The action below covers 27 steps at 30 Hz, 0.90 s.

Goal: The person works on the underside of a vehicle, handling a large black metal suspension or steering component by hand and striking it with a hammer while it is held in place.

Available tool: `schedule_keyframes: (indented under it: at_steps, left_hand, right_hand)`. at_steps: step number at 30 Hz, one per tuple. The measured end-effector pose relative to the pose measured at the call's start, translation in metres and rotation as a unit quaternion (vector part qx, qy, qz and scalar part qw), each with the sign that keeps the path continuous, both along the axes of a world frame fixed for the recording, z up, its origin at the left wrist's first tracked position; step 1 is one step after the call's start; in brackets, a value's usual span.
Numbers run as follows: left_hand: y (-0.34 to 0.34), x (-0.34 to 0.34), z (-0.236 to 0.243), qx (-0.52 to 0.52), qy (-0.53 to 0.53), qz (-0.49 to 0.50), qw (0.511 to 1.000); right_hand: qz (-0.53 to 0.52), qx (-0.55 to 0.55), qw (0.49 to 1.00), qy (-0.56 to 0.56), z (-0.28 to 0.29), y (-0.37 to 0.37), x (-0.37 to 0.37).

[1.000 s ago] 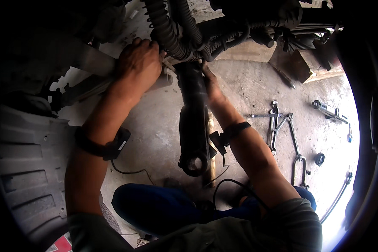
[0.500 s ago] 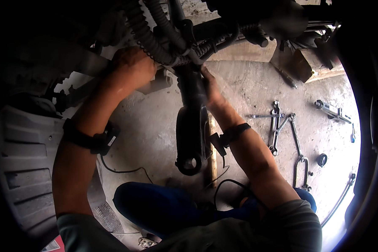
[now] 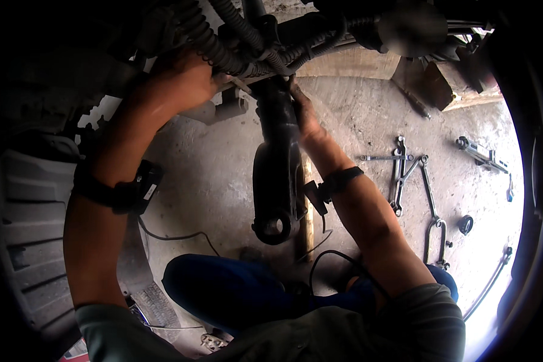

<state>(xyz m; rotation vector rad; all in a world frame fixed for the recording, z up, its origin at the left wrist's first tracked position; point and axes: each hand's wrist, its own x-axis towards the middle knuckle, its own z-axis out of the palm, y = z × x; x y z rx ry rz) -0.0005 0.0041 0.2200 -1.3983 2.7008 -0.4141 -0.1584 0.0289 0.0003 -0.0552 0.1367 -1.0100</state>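
A black shock absorber (image 3: 276,163) hangs nearly upright in the middle, with a round eye at its lower end. My right hand (image 3: 304,111) is wrapped against the right side of its upper part; the thumb side shows, and the other fingers are hidden behind it. My left hand (image 3: 190,81) is closed up at the left, beside a ribbed black hose (image 3: 214,45). Its thumb points towards the top of the shock absorber, while the hose and shadow hide its fingers and whatever they grip. Just below that hand is a grey cylindrical part (image 3: 229,104).
Several wrenches (image 3: 398,175) lie on the concrete floor (image 3: 356,108) at the right, near a black ring (image 3: 465,225) and a metal tool (image 3: 482,155). A long bar (image 3: 489,283) lies farther right. Ribbed plastic lining (image 3: 36,223) is at the left. Dark vehicle parts hang overhead.
The whole view has shifted slightly. My left forearm has swung a little to the left, and its thumb now shows beside the hose. My right hand stays against the shock absorber.
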Motion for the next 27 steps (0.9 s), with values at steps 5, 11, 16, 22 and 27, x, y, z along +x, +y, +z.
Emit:
schedule_keyframes:
  at_steps: [5, 11, 16, 22, 27]
  left_hand:
    - [-0.007, 0.007, -0.002, 0.019, -0.017, 0.016, 1.000]
    - [-0.009, 0.010, -0.006, 0.043, 0.065, -0.026, 0.997]
    - [-0.009, 0.003, -0.002, 0.074, 0.057, 0.001, 0.996]
    - [-0.019, 0.017, -0.017, -0.003, 0.043, -0.028, 0.999]
    - [-0.019, 0.019, -0.020, -0.034, -0.005, -0.055, 0.998]
  right_hand:
    - [0.005, 0.029, 0.999, -0.019, 0.000, 0.000, 0.002]
    - [-0.014, 0.006, 0.999, -0.035, 0.000, 0.001, 0.004]
    - [-0.006, -0.035, 0.999, -0.039, -0.021, -0.006, 0.001]
    - [-0.013, -0.037, 0.998, -0.040, -0.021, -0.007, 0.008]
    - [0.006, -0.036, 0.998, -0.049, -0.024, -0.008, 0.002]
